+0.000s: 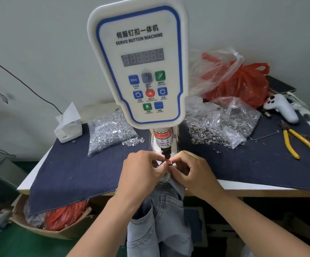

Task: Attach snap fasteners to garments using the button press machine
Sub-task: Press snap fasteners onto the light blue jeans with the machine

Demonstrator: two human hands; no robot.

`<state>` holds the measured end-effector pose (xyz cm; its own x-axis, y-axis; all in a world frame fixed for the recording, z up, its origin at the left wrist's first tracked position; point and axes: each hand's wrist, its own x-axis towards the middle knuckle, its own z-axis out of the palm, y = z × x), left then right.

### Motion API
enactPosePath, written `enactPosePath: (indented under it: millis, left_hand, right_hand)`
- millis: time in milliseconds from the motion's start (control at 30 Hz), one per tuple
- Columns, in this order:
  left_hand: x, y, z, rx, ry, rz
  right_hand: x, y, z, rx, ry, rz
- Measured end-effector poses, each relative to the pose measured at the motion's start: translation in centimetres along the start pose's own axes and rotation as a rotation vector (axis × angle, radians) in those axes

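Your left hand [143,170] and right hand [191,172] meet at the front edge of the table [261,188], directly under the black punch head [167,154] of the servo button machine [139,65]. On both hands the fingers are curled and pinch the waistband of the light blue jeans [161,216], holding it at the die, where a small red light spot shows between your fingertips. Whether a fastener already sits there cannot be told. The rest of the jeans hangs off the front edge, down between your forearms.

A dark denim cloth [72,167] covers the table top. Left of the machine column lies a clear bag of silver snap parts [109,132], with a few loose pieces beside it; a white tissue box [68,127] stands toward the back left corner. Right of the column lie opened clear bags of ring-shaped snap parts [222,125], behind them a red plastic bag [243,84]. Yellow-handled pliers [299,143] and a white handheld controller [282,108] lie near the right edge. Under the left front corner stands a cardboard box [39,227] holding red bags.
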<state>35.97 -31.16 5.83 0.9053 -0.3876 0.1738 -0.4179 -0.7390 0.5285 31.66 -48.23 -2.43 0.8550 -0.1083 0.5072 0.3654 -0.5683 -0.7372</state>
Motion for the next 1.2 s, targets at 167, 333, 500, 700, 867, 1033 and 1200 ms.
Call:
enactPosePath:
  millis: [167,333,500,700,867,1033,1200]
  left_hand:
    - [-0.1,-0.2,0.1,-0.023,0.006,-0.007]
    - [-0.4,-1.4,-0.1,-0.181,0.007,-0.083]
    - [-1.0,-2.8,0.0,-0.369,0.017,-0.171]
    - [-1.9,-3.2,0.2,-0.422,-0.008,-0.185]
    - [-2.8,-2.6,-0.7,-0.752,-0.127,-0.251]
    - [-3.0,-1.6,-2.0,-1.155,-0.269,-0.283]
    - [-3.1,-2.1,-2.5,-0.802,-0.462,-0.154]
  right_hand:
    - [0.0,0.0,-0.1,-0.013,-0.002,0.004]
    - [0.0,-0.1,0.0,-0.017,0.002,0.041]
    - [-0.1,-0.3,-0.2,-0.001,0.005,0.051]
    - [0.0,-1.3,-0.7,0.061,0.011,0.083]
    - [-1.0,-2.8,-1.7,0.203,0.043,0.19]
    - [-2.2,-5.7,-3.6,0.106,-0.526,0.194]
    - [-1.2,-6.8,-6.7,0.286,-0.513,0.327]
